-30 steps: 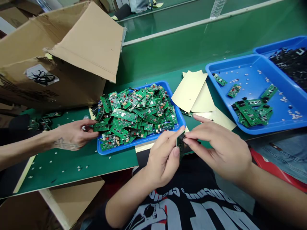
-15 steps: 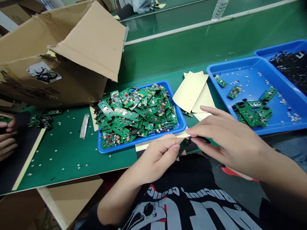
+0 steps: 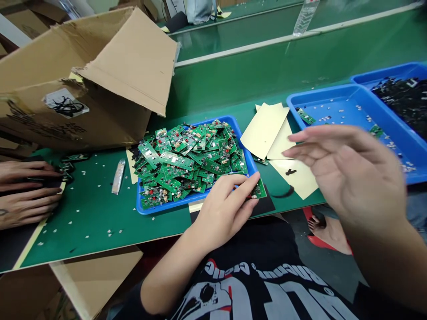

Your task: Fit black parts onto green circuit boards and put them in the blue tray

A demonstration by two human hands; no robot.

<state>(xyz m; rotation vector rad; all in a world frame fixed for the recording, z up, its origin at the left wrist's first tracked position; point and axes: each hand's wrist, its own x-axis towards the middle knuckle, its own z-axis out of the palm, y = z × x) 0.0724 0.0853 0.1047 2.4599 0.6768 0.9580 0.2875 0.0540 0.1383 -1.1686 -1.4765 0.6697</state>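
Note:
My left hand is closed on a green circuit board, its far end showing past my fingertips over a black mat at the table's front edge. My right hand is raised to the right, fingers apart and slightly blurred, with nothing seen in it. A curved black strip lies on the table between my hands. Just beyond my left hand stands a blue tray heaped with circuit boards. Behind my right hand is another blue tray, partly hidden, with a few boards and small white bits.
A large cardboard box stands at the back left. Yellow paper sheets lie between the trays. A third blue tray at the far right holds black parts. At the left edge, another person's hands work on the table. A clear bottle stands far back.
My right hand has let go of the circuit board and moved up and right, opening. My left hand keeps the board. The black strip now lies on the table.

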